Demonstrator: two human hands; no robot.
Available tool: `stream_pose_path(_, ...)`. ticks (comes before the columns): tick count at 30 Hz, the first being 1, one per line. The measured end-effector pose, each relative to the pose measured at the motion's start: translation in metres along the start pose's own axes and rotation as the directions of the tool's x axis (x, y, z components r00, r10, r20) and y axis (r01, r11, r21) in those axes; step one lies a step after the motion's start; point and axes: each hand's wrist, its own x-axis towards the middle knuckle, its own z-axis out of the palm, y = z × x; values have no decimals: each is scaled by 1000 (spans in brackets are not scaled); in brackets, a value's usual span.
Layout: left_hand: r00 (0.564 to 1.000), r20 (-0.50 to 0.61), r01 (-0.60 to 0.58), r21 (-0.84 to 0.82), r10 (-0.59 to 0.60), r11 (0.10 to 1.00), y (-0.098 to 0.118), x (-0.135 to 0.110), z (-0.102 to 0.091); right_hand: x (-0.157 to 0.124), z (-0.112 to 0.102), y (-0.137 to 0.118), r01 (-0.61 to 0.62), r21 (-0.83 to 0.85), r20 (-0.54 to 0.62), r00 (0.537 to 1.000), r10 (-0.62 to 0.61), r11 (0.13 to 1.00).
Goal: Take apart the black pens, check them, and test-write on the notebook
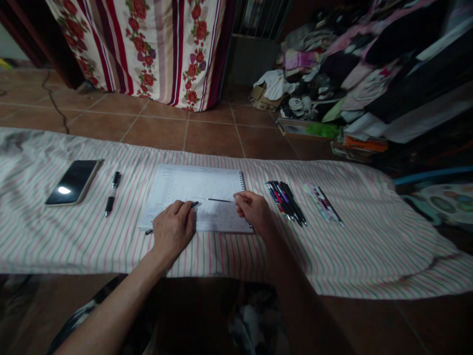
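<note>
My left hand (173, 226) rests palm down on the near left part of an open spiral notebook (210, 177), fingers closed on a dark pen barrel (194, 204). Past the wrist side of that hand, a short dark end (149, 231) sticks out; whether it belongs to the same barrel is hidden. My right hand (254, 209) is over the notebook's right edge, thumb and forefinger pinched at the end of a thin pen refill (219, 200). The refill is dark over most of its length, paler toward its left end, and points at my left hand.
Left on the striped cloth (332, 261) lie a phone (72, 182) and a black-and-clear pen (113, 193). Right of the notebook are a bunch of dark pens (286, 203) and a smaller pen group (324, 204). Beyond are a floral curtain (148, 49) and piled clothes (332, 69).
</note>
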Motion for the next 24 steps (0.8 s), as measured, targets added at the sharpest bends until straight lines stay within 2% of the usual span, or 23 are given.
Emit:
stream_pose_path(5,1000,21,5,-8,-5,1000,1,0,-1,0,4,-2,57,102,31,998,-60,993)
stream_pose_path(7,999,33,2,6,-2,1000,2,0,-2,0,4,-4,38,126,46,998,-44,991)
stream_pose_path(12,999,38,-23,44,21,999,4,0,-1,0,2,-8,18,230,-25,1000,-13,973)
stream_pose_path(24,998,25,-58,64,56,996,4,-1,0,2,-3,-5,19,266,-96,995,6,964)
